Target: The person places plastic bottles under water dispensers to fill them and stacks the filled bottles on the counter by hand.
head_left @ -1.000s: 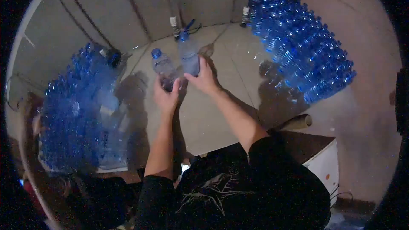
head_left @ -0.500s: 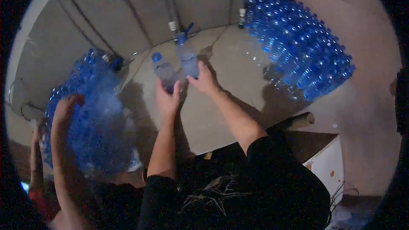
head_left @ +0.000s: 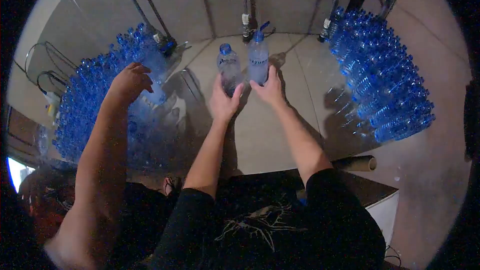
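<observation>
My left hand is closed round the lower part of a clear bottle with a blue cap and dark lettering. Just to the right, my right hand grips a second clear bottle, also blue-capped, near its base. Both bottles stand roughly upright side by side, with a small gap between them. Beneath them is a light tabletop.
Many blue-capped bottles are packed at the right and at the left. Another person's arm reaches over the left group. A cardboard tube lies near the right front edge. Black rods rise along the back.
The view has shifted, so the bottles and my hands appear further right. Both hands keep hold of their bottles. The other person's arm has come in over the left group.
</observation>
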`<state>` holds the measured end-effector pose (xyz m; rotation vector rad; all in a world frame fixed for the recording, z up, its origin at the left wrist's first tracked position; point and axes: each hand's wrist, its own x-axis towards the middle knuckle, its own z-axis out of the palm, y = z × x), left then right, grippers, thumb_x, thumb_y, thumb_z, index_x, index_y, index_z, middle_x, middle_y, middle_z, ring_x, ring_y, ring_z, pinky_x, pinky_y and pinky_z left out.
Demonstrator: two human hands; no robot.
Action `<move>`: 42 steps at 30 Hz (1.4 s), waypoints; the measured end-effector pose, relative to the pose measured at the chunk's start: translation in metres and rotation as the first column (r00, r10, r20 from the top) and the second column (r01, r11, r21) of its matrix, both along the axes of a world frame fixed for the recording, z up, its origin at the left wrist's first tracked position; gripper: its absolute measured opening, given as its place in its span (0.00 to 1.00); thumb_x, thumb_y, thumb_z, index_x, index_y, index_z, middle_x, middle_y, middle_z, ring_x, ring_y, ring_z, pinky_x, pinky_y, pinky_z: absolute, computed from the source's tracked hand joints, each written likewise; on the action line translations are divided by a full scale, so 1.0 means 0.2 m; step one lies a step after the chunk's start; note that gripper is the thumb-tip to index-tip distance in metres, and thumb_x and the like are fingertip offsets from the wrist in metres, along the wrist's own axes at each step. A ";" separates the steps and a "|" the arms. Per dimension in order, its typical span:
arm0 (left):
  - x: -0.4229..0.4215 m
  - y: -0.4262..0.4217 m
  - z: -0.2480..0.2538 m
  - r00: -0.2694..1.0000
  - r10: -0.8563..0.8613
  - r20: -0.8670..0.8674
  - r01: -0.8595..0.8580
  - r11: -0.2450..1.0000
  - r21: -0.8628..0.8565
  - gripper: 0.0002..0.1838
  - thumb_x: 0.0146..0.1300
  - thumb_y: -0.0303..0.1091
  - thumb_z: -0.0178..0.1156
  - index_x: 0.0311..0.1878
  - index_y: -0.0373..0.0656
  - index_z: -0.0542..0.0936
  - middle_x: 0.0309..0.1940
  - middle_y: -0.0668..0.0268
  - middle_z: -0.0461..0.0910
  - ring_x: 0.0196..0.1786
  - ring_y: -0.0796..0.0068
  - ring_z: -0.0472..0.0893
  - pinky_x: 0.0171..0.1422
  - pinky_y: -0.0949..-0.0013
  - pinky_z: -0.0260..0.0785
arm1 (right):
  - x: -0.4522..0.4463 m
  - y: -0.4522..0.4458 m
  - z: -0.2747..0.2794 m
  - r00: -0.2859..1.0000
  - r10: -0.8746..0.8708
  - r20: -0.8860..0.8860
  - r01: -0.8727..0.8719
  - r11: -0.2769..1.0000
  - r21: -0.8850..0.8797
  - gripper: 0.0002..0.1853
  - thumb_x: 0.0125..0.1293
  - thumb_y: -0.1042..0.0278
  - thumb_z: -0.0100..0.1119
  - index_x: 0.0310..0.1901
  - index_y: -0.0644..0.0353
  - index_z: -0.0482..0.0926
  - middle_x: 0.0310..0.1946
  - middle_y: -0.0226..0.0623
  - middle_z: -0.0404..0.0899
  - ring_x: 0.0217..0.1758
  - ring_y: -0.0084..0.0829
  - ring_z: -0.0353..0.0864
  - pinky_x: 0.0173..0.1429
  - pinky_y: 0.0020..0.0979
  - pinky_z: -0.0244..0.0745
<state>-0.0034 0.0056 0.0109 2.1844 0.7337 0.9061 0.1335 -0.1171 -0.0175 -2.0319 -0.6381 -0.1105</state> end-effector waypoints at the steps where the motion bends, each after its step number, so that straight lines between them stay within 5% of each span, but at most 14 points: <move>1: 0.00 0.00 -0.01 1.000 -0.002 0.006 0.002 1.000 0.006 0.42 0.59 0.53 0.71 0.70 0.38 0.68 0.60 0.48 0.79 0.60 0.47 0.80 0.65 0.53 0.72 | 0.00 0.00 -0.01 1.000 -0.009 0.019 0.009 1.000 -0.018 0.51 0.52 0.52 0.77 0.70 0.71 0.60 0.60 0.67 0.73 0.64 0.62 0.74 0.67 0.50 0.71; 9: 0.00 0.00 0.02 0.999 -0.033 0.011 0.034 0.995 -0.093 0.46 0.58 0.56 0.70 0.71 0.36 0.67 0.64 0.45 0.75 0.65 0.46 0.77 0.67 0.52 0.69 | 0.02 0.01 -0.04 0.996 -0.028 0.088 0.031 0.999 -0.034 0.48 0.51 0.53 0.78 0.66 0.71 0.61 0.57 0.66 0.74 0.61 0.63 0.75 0.61 0.52 0.73; 15: 0.01 0.02 -0.05 1.000 -0.016 -0.011 0.015 0.999 -0.037 0.45 0.59 0.56 0.70 0.71 0.38 0.67 0.61 0.46 0.78 0.64 0.47 0.77 0.66 0.53 0.70 | 0.00 -0.03 0.10 0.998 0.053 -0.016 -0.055 0.989 -0.137 0.53 0.52 0.49 0.76 0.71 0.74 0.59 0.62 0.65 0.73 0.66 0.61 0.73 0.70 0.48 0.69; 18: 0.01 0.02 -0.03 0.997 -0.081 -0.003 0.080 0.991 -0.109 0.44 0.59 0.54 0.71 0.71 0.38 0.67 0.60 0.48 0.78 0.62 0.49 0.80 0.65 0.54 0.71 | 0.03 -0.02 0.02 0.998 0.056 0.001 -0.055 0.993 -0.100 0.43 0.53 0.52 0.76 0.63 0.69 0.65 0.57 0.61 0.74 0.60 0.59 0.75 0.61 0.49 0.73; 19: 0.01 0.01 -0.03 0.992 -0.083 0.098 0.092 0.992 -0.092 0.43 0.59 0.52 0.72 0.71 0.38 0.67 0.60 0.49 0.79 0.60 0.50 0.81 0.64 0.55 0.72 | 0.03 -0.02 -0.02 0.996 0.002 0.087 0.007 0.995 -0.102 0.42 0.54 0.52 0.76 0.62 0.69 0.66 0.57 0.61 0.74 0.60 0.59 0.75 0.62 0.49 0.72; 21: 0.02 0.01 -0.02 0.999 -0.018 -0.037 0.016 0.998 -0.055 0.42 0.59 0.52 0.72 0.70 0.39 0.68 0.60 0.50 0.79 0.59 0.50 0.82 0.64 0.55 0.73 | 0.03 0.00 -0.08 0.964 -0.070 0.256 0.097 0.991 -0.094 0.40 0.55 0.53 0.75 0.62 0.68 0.66 0.57 0.60 0.74 0.60 0.57 0.75 0.63 0.49 0.71; 25: -0.01 -0.01 0.03 1.000 -0.026 0.007 0.026 0.997 -0.068 0.41 0.58 0.52 0.72 0.70 0.40 0.69 0.59 0.50 0.79 0.59 0.51 0.82 0.63 0.55 0.73 | -0.06 -0.05 0.13 0.995 0.074 -0.068 -0.075 0.997 -0.019 0.44 0.56 0.52 0.74 0.66 0.68 0.62 0.60 0.63 0.72 0.65 0.59 0.73 0.67 0.48 0.70; 32: 0.01 0.00 -0.01 0.995 -0.030 0.095 0.035 0.998 -0.057 0.42 0.56 0.50 0.74 0.69 0.38 0.69 0.59 0.48 0.80 0.59 0.50 0.82 0.63 0.55 0.73 | -0.03 -0.01 0.06 0.998 0.010 -0.055 -0.009 1.000 0.019 0.53 0.52 0.54 0.76 0.71 0.74 0.57 0.64 0.66 0.70 0.68 0.61 0.71 0.72 0.48 0.66; 42: 0.01 0.00 -0.04 0.984 -0.060 0.166 0.070 0.996 -0.056 0.43 0.56 0.51 0.74 0.69 0.37 0.69 0.58 0.45 0.79 0.58 0.46 0.81 0.62 0.54 0.73 | -0.02 -0.01 0.02 0.999 0.010 -0.033 -0.010 1.000 -0.009 0.49 0.54 0.53 0.76 0.70 0.71 0.60 0.64 0.64 0.71 0.68 0.60 0.71 0.71 0.48 0.66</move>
